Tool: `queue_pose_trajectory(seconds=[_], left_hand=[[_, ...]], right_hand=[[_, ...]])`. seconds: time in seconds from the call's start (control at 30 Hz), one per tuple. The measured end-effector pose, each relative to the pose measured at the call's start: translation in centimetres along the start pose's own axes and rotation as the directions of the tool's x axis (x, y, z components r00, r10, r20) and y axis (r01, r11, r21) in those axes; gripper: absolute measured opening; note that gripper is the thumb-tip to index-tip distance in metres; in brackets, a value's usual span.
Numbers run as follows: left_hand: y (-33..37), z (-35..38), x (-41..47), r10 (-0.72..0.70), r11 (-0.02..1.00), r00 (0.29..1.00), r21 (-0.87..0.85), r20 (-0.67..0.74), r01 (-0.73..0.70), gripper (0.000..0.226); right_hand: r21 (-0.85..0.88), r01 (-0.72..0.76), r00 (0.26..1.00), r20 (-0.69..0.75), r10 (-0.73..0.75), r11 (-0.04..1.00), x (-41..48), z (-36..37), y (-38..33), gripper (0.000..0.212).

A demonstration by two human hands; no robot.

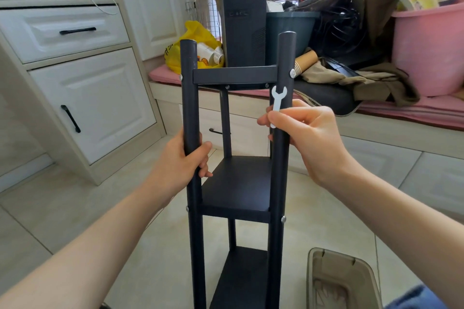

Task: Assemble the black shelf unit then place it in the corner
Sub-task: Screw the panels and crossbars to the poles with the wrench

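On the tiled floor [120,211], seen from the head camera, the black shelf unit [238,183] is held upright in the middle of the view; its foot is cut off by the lower edge. Three shelves are fixed between the round posts: a top shelf [233,75], a middle shelf [236,198] and a bottom shelf [244,278].

The front left post [188,98] is gripped by the left hand [180,163] between the top and middle shelves, with the fingers [204,149] curled tightly round the tube.

A small white wrench [277,101] is pinched in the right hand [311,140], just in front of the front right post [285,55]. The thumb and fingers [265,121] are closed on the wrench's lower part. Its open end points up and lies just below a silver bolt [292,73] at the top shelf's corner, not touching it. Whether the post is touched by the remaining fingers cannot be told.

A black computer tower [243,25], a yellow bag [198,32] and a pink tub [426,50] are seen behind the unit on a pink cushion [406,110]. A white cabinet [82,98] stands at the left, and a brown pulp tray [312,281] lies at the lower right.
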State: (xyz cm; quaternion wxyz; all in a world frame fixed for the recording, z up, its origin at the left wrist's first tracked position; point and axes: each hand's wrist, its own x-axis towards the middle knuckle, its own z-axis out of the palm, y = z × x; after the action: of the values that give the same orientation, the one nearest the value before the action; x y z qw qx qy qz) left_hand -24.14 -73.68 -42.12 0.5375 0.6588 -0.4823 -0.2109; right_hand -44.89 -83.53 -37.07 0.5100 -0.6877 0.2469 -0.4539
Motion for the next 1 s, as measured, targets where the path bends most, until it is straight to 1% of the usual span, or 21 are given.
queue_pose_trajectory(seconds=[0.2,0.4,0.5,0.6,0.67,0.77,0.83,0.87,0.9,0.97,1.0], left_hand=[[-0.2,-0.3,0.0,-0.029,0.999,0.994,0.033,-0.103,0.032,0.018],[-0.1,-0.7,0.0,-0.019,0.981,0.975,0.186,-0.221,0.061,0.014],[0.1,-1.5,0.0,-0.069,0.970,0.984,0.219,-0.164,0.104,0.012],[0.3,-2.1,-0.5,-0.120,0.932,0.987,0.330,-0.105,0.148,0.022],[0.4,-2.0,-0.9,-0.104,0.916,0.989,0.377,-0.106,0.137,0.025],[0.9,-1.2,-1.2,-0.060,0.905,0.984,0.406,-0.169,0.125,0.030],[1.3,-0.7,-1.3,-0.016,0.894,0.967,0.429,-0.256,0.128,0.055],[1.8,-0.4,-1.5,0.048,0.894,0.953,0.439,-0.298,0.092,0.065],[2.4,-0.2,-1.8,0.145,0.893,0.932,0.450,-0.331,0.021,0.068],[3.6,0.3,-2.5,0.329,0.876,0.877,0.461,-0.350,-0.144,0.064],[4.1,0.6,-2.8,0.367,0.873,0.867,0.446,-0.337,-0.196,0.059]], right_hand=[[-0.072,0.065,0.997,0.045,-0.062,0.995,-0.1,0.5,0.0,0.015],[-0.042,0.086,0.990,0.114,-0.081,0.995,-0.1,0.5,-0.3,0.015],[-0.056,0.089,0.980,0.182,-0.077,0.994,-0.1,0.4,-0.6,0.017],[-0.074,0.092,0.973,0.220,-0.074,0.993,0.1,0.3,-0.7,0.019],[-0.078,0.089,0.971,0.230,-0.069,0.993,0.1,0.2,-0.7,0.019],[-0.079,0.084,0.968,0.243,-0.062,0.993,0.1,0.2,-0.8,0.020],[-0.079,0.078,0.967,0.248,-0.056,0.994,0.2,0.2,-0.9,0.021],[-0.079,0.076,0.967,0.247,-0.054,0.994,0.2,0.2,-1.0,0.022],[-0.081,0.075,0.968,0.245,-0.053,0.994,0.2,0.3,-1.0,0.022],[-0.084,0.078,0.971,0.232,-0.056,0.993,0.2,0.4,-1.0,0.020],[-0.085,0.077,0.973,0.225,-0.056,0.993,0.2,0.5,-1.0,0.019]])
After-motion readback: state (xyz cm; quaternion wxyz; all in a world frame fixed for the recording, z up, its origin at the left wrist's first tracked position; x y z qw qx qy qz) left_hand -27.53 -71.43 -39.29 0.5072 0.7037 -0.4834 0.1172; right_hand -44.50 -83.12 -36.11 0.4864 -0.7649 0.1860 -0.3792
